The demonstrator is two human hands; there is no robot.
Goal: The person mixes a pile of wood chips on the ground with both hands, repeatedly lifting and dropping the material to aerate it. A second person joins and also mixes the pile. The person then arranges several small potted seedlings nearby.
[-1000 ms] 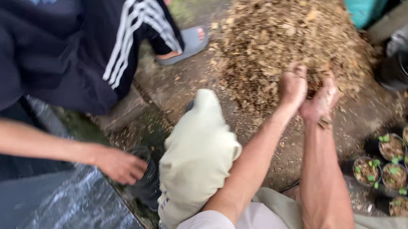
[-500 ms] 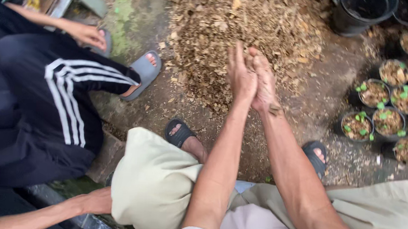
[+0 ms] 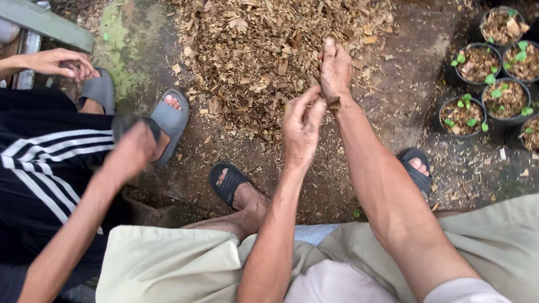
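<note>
My left hand and my right hand are raised together over the near edge of a pile of dry brown wood chips and leaf bits. The left hand's fingers are bunched and touch the right wrist, where a small brown scrap clings. The right hand points away from me with its fingers straight and close together, back side up; nothing shows in it. Both forearms are dusty.
Several small black pots with green seedlings stand at the right. My feet in dark sandals rest on the damp ground. A co-worker in black striped trousers and grey sandals crouches at the left, one blurred hand near me.
My hands have come back off the chip pile and the left has slid down to the right wrist. The co-worker's arm has swung forward at the left. The view has shifted.
</note>
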